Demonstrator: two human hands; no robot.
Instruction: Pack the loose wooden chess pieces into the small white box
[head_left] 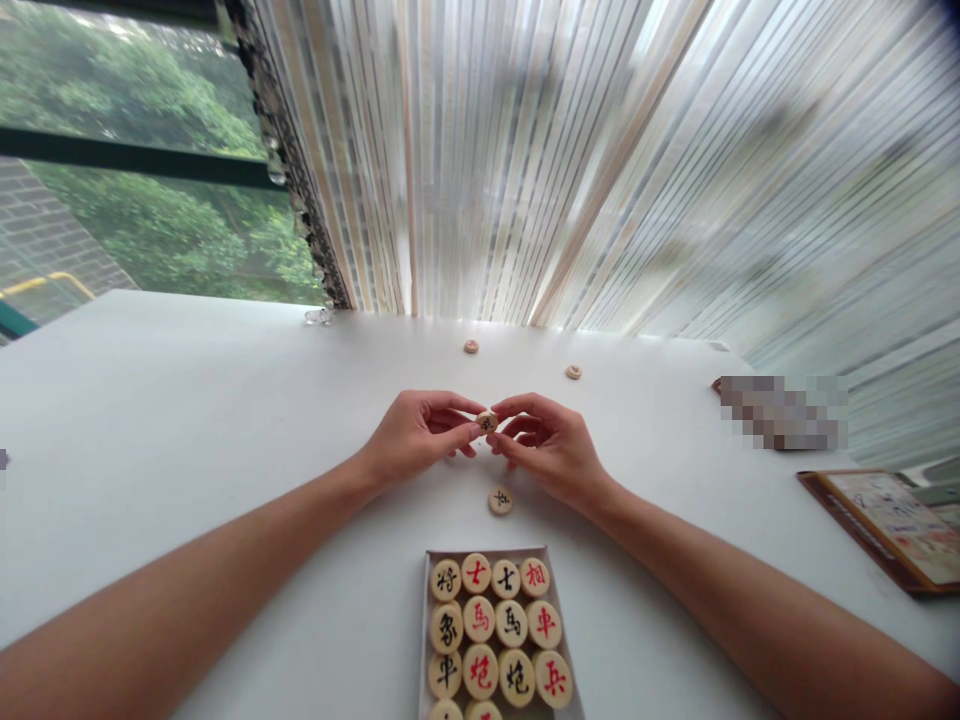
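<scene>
My left hand [416,435] and my right hand [551,445] meet above the white table. Between their fingertips they pinch one round wooden Chinese chess piece [487,423], its face with a dark character tilted toward me. Just below the hands, another chess piece [500,500] with a black character lies flat on the table. Closer to me is an open box [426,610] holding rows of chess pieces, some with red characters and some with black; its near end is cut off by the frame.
Two more pieces lie farther back: a reddish-marked chess piece [471,347] and a second chess piece [574,372]. On the right are a brown-framed board [885,530] and a blurred-out object [780,412]. A string curtain [480,160] hangs at the table's far edge, by a window.
</scene>
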